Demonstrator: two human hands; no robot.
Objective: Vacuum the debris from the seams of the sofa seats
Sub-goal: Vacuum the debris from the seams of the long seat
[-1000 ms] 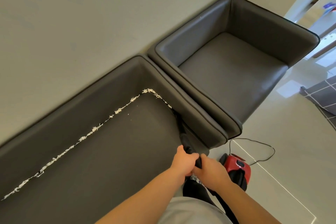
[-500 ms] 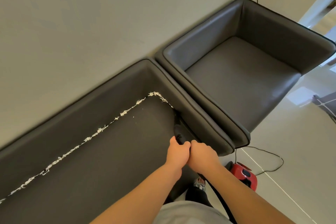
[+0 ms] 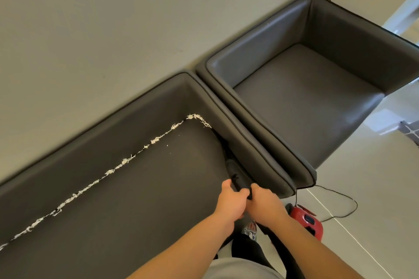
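Both hands, the left hand point(image 3: 232, 203) and right hand point(image 3: 264, 203), grip the black vacuum nozzle point(image 3: 235, 173) side by side. Its tip lies in the sofa point(image 3: 136, 199) side seam. White debris point(image 3: 118, 166) lines the back seam, ahead and left of the hands.

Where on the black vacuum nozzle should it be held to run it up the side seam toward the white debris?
Grip the black vacuum nozzle at its thick rear end, coming from the sofa's front edge, as the left hand and right hand do. Its narrow tip is wedged in the seam by the grey armrest, so only the rear is free.
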